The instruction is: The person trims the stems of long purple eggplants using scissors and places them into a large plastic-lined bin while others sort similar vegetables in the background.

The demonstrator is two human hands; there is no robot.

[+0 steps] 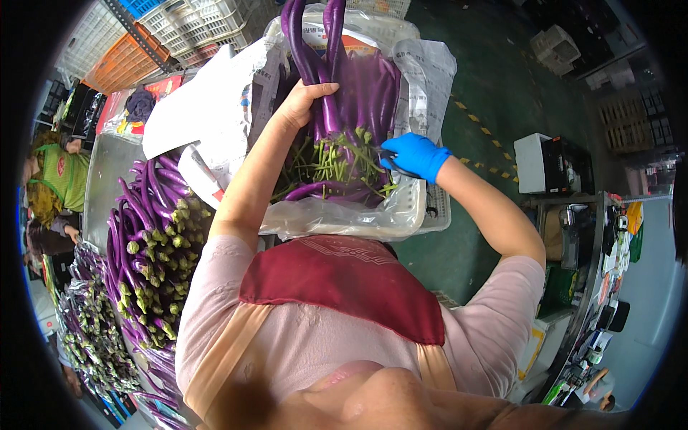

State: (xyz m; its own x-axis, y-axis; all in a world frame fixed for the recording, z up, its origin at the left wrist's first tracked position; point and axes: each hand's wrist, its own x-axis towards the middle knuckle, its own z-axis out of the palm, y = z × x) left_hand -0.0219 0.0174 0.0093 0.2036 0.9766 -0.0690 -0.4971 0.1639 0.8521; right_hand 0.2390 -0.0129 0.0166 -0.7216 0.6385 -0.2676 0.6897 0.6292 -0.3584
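Observation:
My bare left hand (310, 102) grips a few long purple eggplants (302, 45) near the top middle, above a plastic-lined white crate (411, 207). Inside the crate lie more eggplants (371, 97) in rows, with many cut green stems (336, 161) scattered over them. At the crate's right side my right hand (413, 156), in a blue glove, holds a dark-handled cutting tool (400, 167); its blades are hard to make out among the stems. Printed paper (427, 80) lines the crate's sides.
A large pile of eggplants (156, 236) covers the metal table (107, 177) on the left, beside plastic-wrapped eggplants (91, 322). Stacked crates (188, 24) stand at the upper left. Two people work at the far left. A white foam box (531, 164) and a shelf stand at the right.

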